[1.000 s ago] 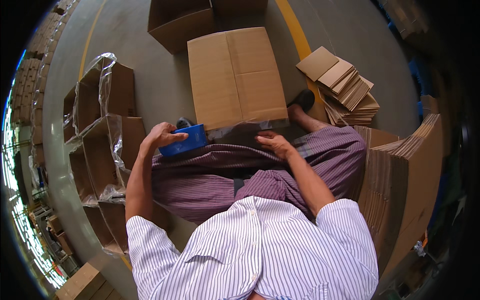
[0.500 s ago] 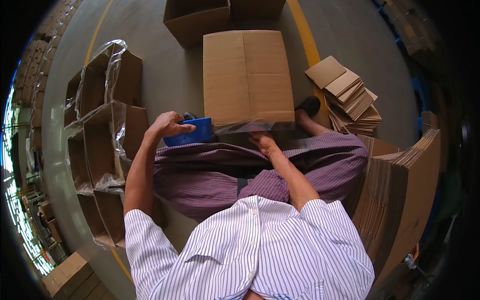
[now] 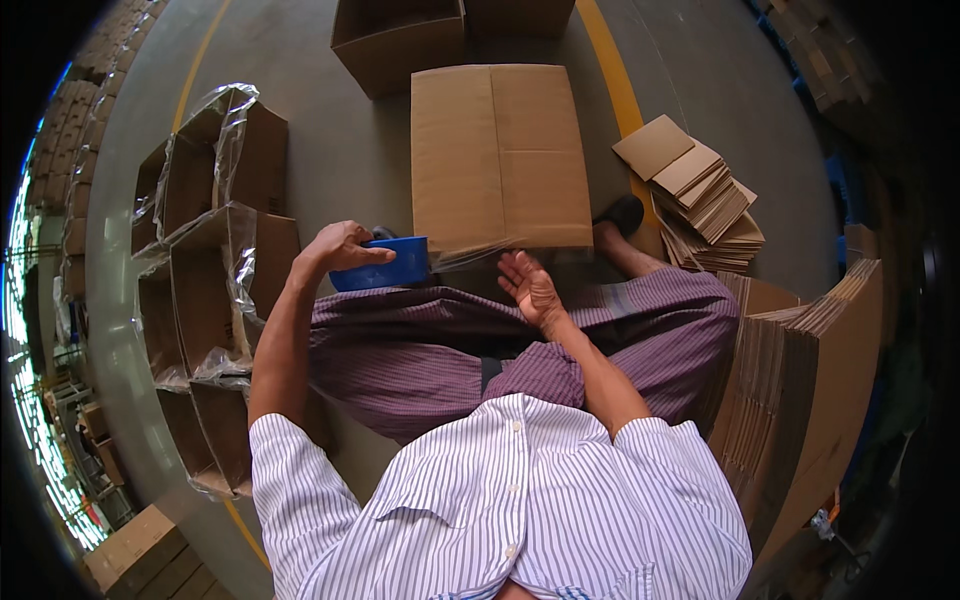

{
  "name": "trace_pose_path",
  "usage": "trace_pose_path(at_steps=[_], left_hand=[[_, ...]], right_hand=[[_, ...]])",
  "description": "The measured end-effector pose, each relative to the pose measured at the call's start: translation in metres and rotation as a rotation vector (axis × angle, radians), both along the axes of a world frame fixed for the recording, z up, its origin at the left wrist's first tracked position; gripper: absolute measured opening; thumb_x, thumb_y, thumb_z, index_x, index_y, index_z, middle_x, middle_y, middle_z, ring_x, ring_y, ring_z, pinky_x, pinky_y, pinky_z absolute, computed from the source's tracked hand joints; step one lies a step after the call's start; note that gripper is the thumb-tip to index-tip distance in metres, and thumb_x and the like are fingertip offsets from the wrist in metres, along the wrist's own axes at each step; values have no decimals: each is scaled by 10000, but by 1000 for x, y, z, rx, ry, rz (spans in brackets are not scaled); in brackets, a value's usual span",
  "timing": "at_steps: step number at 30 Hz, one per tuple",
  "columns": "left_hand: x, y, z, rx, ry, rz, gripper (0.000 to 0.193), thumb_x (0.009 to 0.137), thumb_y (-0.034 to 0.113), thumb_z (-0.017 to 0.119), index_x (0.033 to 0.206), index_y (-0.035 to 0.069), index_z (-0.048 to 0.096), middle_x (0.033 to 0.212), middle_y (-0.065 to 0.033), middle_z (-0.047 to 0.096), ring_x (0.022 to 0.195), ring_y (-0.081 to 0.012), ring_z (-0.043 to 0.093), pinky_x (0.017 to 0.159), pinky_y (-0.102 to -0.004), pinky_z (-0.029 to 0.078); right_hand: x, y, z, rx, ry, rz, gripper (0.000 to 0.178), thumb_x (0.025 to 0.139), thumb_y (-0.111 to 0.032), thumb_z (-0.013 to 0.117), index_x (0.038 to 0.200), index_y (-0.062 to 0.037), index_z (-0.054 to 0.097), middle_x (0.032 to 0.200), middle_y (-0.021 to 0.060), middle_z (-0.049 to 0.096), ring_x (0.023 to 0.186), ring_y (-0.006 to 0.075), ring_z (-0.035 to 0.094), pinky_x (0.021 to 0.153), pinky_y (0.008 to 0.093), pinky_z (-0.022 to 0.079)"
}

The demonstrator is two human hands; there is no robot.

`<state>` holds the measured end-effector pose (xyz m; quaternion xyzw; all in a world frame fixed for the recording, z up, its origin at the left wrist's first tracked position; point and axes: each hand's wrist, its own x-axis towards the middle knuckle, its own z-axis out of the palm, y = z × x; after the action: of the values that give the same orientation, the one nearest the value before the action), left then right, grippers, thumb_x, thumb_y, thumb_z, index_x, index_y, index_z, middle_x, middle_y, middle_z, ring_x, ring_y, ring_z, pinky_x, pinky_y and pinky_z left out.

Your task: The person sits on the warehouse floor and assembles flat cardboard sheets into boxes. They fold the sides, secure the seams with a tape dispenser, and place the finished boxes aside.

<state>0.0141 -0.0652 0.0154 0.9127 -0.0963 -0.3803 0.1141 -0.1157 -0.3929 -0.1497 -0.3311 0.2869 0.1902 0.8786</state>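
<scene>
In front of me a brown cardboard box stands on the floor, its top flaps meeting at a middle seam. My left hand is closed around a blue tape dispenser just left of the box's near edge. A strip of clear tape runs from the dispenser along that near edge, wrinkled in places. My right hand lies just below the strip, palm up, fingers apart and slightly curled, holding nothing. Whether its fingertips touch the tape I cannot tell.
Open boxes with clear plastic stand on the left. Another open box is beyond the closed one. Small folded cardboard pieces are piled on the right, with flattened boxes stacked upright nearer me. My legs flank the work.
My right hand has come away from the box's near edge, dropped slightly toward me and turned palm up with fingers spread. My left hand stays on the tape dispenser.
</scene>
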Motion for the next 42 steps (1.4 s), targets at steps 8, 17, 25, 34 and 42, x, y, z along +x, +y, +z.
trace_pose_path(at_steps=[8,17,25,34,42], left_hand=[[-2,4,-8,-12,-5,28,786,680,744,679,1009,34,750,871,-180,720,814,-307,718,738,-396,572],[-8,-22,-11,-121,42,78,761,717,712,671,1048,31,742,924,-180,725,851,-309,719,783,-415,577],[0,22,2,-93,14,44,679,729,636,693,1022,26,745,924,-177,726,846,-297,720,791,-426,578],[1,51,-14,137,-20,72,696,714,664,678,1022,44,744,930,-169,727,887,-303,710,793,-412,558],[18,4,-74,161,-175,-55,696,709,707,629,880,45,761,814,-172,720,796,-322,712,722,-417,550]], right_hand=[[34,3,0,-293,257,-465,410,729,-452,846,881,-170,590,736,-42,609,705,135,642,640,310,549],[69,-42,-4,-424,207,-455,473,729,-422,851,956,-136,552,802,-6,624,726,148,650,643,322,579],[74,-39,-2,-490,252,-422,473,733,-425,842,961,-90,598,831,25,644,717,156,666,613,313,597],[76,-41,-4,-503,254,-421,471,733,-423,840,954,-86,596,821,13,640,683,136,651,566,276,583],[74,-38,3,-530,260,-401,496,738,-419,838,929,-41,579,817,45,637,650,150,645,481,259,563]])
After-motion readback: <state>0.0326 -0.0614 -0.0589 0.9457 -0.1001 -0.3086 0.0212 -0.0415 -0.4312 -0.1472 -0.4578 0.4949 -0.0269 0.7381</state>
